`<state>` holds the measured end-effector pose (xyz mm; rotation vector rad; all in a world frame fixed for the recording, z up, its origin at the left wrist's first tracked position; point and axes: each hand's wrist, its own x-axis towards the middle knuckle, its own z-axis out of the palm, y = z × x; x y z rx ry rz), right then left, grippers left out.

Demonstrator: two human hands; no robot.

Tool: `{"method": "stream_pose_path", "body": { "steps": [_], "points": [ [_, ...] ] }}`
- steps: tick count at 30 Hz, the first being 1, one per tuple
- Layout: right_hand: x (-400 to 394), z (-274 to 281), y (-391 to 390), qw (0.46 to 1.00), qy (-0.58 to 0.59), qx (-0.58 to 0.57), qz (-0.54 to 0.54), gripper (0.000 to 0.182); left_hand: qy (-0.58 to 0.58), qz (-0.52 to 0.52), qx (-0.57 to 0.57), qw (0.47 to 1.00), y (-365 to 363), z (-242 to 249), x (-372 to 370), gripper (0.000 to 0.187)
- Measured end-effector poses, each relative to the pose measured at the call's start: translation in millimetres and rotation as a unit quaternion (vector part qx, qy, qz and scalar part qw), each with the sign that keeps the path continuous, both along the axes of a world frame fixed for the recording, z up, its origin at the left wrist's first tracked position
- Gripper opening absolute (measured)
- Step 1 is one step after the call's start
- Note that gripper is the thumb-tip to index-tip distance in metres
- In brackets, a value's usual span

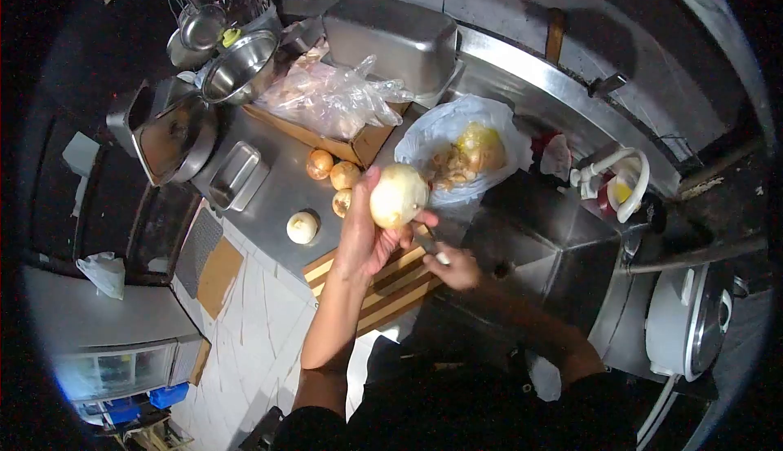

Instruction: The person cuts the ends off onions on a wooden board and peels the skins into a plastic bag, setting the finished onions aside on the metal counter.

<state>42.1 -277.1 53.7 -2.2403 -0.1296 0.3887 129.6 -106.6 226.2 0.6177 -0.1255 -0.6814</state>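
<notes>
A pale, peeled onion rests in my left hand, whose fingers curl round it from below. Just to the lower right, my right hand is closed round a small knife, its blade pointing up toward the onion. Both hands are above a striped wooden cutting board. Several brown-skinned onions lie on the steel counter beyond my left hand, partly hidden by it. Another pale onion sits left of them. A whitish plastic bag holds onion skins behind the held onion.
The sink lies to the right, with a white tap beyond it. At the back stand a cardboard box with clear plastic, a large steel pan and a steel bowl. A small steel tray is at left.
</notes>
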Motion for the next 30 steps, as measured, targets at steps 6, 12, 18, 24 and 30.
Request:
{"method": "stream_pose_path", "body": {
  "steps": [6, 12, 18, 24, 30],
  "points": [
    [11.2, 64.7, -47.7, 0.875, 0.044, 0.379, -0.298, 0.033, 0.001, 0.079, 0.204, 0.976, -24.8, 1.6, 1.4, 0.057],
    [40.1, 120.9, -51.1, 0.965, -0.211, 0.079, -0.132, 0.055, 0.013, 0.058, 0.243, 0.968, -60.3, -51.0, 34.5, 0.056],
    [46.6, 111.0, -37.8, 0.941, -0.322, -0.08, -0.074, 0.063, -0.012, 0.063, 0.252, 0.966, -65.4, -57.5, 36.9, 0.047],
    [53.5, 114.5, -39.5, 0.95, -0.29, -0.07, -0.088, 0.055, 0.0, 0.041, 0.247, 0.968, -63.7, -65.4, 39.3, 0.039],
    [61.1, 111.3, -38.7, 0.957, -0.273, 0.002, -0.103, 0.042, -0.017, 0.049, 0.253, 0.966, -63.2, -79.3, 44.2, 0.034]
  ]
}}
